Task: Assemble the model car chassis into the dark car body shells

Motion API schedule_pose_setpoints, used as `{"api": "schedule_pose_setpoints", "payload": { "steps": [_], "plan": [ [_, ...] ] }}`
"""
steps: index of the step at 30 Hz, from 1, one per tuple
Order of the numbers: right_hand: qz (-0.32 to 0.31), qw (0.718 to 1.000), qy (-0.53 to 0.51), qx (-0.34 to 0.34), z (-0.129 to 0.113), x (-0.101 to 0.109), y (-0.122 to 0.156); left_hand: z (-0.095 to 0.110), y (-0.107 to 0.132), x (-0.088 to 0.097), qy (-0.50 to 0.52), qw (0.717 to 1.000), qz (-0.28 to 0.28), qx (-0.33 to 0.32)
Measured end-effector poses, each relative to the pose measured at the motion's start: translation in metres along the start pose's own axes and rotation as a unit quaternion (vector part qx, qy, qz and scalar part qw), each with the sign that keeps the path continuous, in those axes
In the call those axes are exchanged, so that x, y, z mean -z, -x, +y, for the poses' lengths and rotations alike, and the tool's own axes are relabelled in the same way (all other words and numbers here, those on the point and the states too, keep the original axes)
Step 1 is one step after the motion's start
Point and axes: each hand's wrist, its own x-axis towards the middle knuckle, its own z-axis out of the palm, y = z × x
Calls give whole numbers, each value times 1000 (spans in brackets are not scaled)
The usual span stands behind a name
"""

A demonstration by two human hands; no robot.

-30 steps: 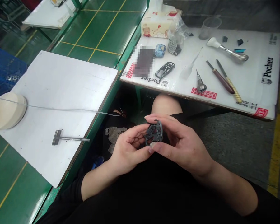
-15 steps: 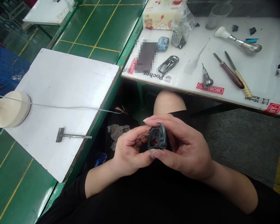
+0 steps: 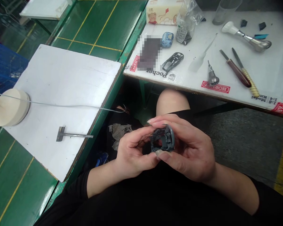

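Between both hands, above my lap, is a dark grey model car body (image 3: 166, 139), hollow, with its open side and inner frame facing up toward me. My left hand (image 3: 134, 150) grips its left edge with fingers and thumb. My right hand (image 3: 191, 147) wraps round its right side, thumb at the near edge and fingers over the far edge. The palms hide part of the shell. On the bench ahead lies another dark car body (image 3: 172, 62), beside a blue rounded case (image 3: 167, 40).
The right-hand bench (image 3: 186, 78) bears a brown-handled tool (image 3: 240, 73), a yellow-wrapped file (image 3: 246, 75), a short awl (image 3: 212, 75), a metal tool with white end (image 3: 245, 36), a plastic bag (image 3: 187, 25) and a cup (image 3: 226, 12). A T-shaped metal tool (image 3: 72, 135) lies on the left white board (image 3: 68, 78).
The car body has turned slightly in my hands and shifted a little to the right, so more of its hollow inside shows. Both hands keep their grip. The camera view has shifted slightly.
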Motion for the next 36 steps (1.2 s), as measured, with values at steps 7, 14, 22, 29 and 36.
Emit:
{"api": "schedule_pose_setpoints", "payload": {
  "steps": [7, 14, 22, 29, 36],
  "plan": [
    [-31, 994, -29, -105, 5, 7, -1, 4, -2, 0, 46, 997, 18, 59],
    [15, 962, -138, -235, 15, 8, -5, 0, -8, -1, 187, 958, 52, 213],
    [17, 963, -120, -243, 34, 13, 2, 10, -14, 1, 152, 945, 62, 284],
    [32, 979, 48, -194, 28, 18, 1, 7, -13, 3, 25, 972, 80, 217],
    [3, 982, 71, -176, 26, 31, -2, 8, -20, 2, 61, 961, 109, 247]
  ]
}}
